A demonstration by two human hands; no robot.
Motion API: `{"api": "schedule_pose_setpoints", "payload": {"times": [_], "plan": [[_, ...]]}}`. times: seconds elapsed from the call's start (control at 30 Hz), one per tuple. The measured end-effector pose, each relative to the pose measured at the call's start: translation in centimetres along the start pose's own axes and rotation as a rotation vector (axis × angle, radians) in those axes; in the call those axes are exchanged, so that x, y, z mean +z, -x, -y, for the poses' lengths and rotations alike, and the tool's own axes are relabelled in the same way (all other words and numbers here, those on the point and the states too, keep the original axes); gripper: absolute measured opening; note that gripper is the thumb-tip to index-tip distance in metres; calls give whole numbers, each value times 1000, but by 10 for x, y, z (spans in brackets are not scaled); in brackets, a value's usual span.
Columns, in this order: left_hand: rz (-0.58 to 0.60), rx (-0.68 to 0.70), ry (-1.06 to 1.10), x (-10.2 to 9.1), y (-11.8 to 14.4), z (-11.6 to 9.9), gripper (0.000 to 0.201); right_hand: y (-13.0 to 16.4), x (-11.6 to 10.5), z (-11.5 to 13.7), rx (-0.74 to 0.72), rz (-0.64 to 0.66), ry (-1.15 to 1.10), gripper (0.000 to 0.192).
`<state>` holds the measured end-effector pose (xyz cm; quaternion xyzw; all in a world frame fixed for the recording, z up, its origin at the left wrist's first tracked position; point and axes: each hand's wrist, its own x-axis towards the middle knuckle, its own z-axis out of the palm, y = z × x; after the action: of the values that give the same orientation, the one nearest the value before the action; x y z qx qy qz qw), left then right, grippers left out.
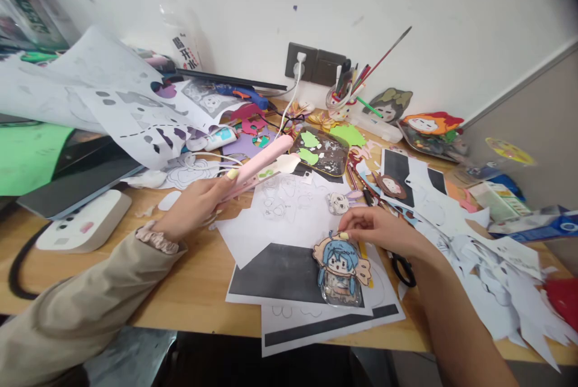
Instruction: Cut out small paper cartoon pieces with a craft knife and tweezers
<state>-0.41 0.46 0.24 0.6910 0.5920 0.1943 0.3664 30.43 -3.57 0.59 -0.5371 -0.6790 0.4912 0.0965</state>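
Observation:
My left hand point(198, 200) is wrapped round a pink hair straightener point(266, 159), its two long arms pointing up to the right over the papers. On the right, my right hand point(377, 227) pinches the top edge of a cartoon paper doll point(338, 263) with blue hair, a tan fish-like hood and a clear, shiny lower part. The doll is over printed sheets with a black block point(271, 269). Beyond that hand lies a small rabbit-head cutout point(338, 202). A white sheet with line drawings point(289, 200) spreads between my hands.
A dark tray point(332, 161) with green scraps stands behind. A white cord runs from the wall socket point(300, 61). Black-handled scissors point(403, 271) lie right of the doll. Paper offcuts point(483, 278) pile at right; a white box-shaped device point(85, 224) and curled sheets are at left.

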Motion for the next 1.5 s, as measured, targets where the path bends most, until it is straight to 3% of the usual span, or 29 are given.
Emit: {"api": "schedule_pose_setpoints", "payload": {"times": [0.13, 0.37, 0.47, 0.53, 0.63, 0.77, 0.87, 0.93, 1.07, 1.17, 1.33, 1.5], "plan": [[8, -7, 20, 0, 1, 1, 46, 3, -4, 4, 4, -39, -93, 13], [-10, -14, 6, 0, 1, -1, 44, 9, -14, -3, 7, -342, -303, 21], [-11, -7, 2, 0, 0, -1, 44, 11, -23, -11, 40, -543, -382, 24], [-4, -12, 9, 0, 1, 0, 45, 14, -34, -20, 46, -754, -407, 24], [0, -19, 9, 0, 1, -1, 47, 22, -53, -39, 83, -1044, -315, 23], [18, -11, 2, 0, 1, -2, 49, 32, -73, -65, 152, -1264, -160, 26], [16, -21, 19, 0, 1, -2, 50, 32, -74, -71, 173, -1395, 65, 27], [13, -18, 15, 0, 1, -2, 50, 27, -67, -66, 147, -1351, 206, 22], [18, 7, 6, 0, 1, -2, 49, 10, -48, -49, 52, -932, 358, 15], [14, 11, 10, 0, 0, 0, 48, 1, -38, -44, 9, -757, 454, 22], [14, -2, 30, 2, -1, 2, 49, -1, -35, -46, 10, -608, 620, 27], [19, -9, 24, 1, 1, -2, 49, -2, -33, -45, 6, -575, 609, 20]]}}
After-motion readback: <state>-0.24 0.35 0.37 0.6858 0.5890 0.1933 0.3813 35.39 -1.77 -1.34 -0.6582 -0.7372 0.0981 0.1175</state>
